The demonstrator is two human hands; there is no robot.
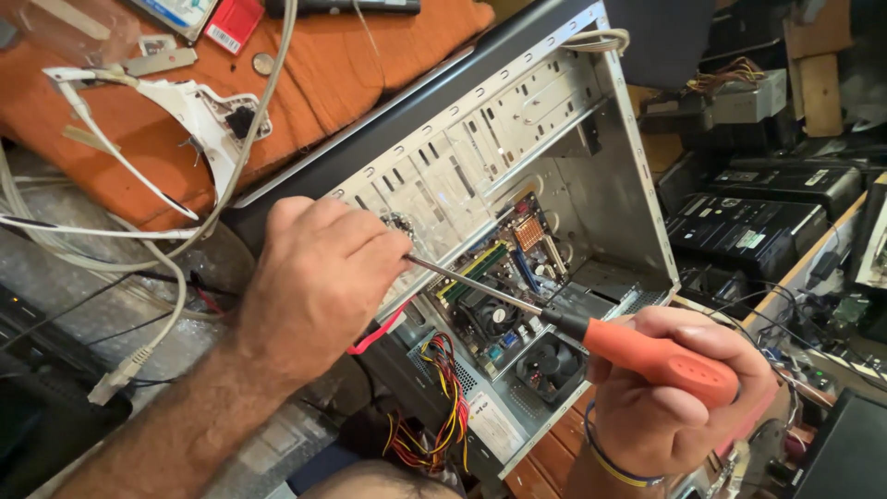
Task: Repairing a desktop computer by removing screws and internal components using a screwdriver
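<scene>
Warm, fairly bright indoor light falls from above and slightly left, brightest on the bare metal drive cage of the open computer case (pixel 517 148), which shows mild glare. The left hand (pixel 319 277) throws a soft shadow beneath it. The lower left corner is dark and murky. Focus is sharp at centre; the cluttered right edge looks softer and slightly stretched

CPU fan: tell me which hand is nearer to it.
Right. The right hand grips the screwdriver just right of the CPU fan, above the power supply fan. The left hand rests farther left, on the drive cage wall at the screwdriver's tip.
</scene>
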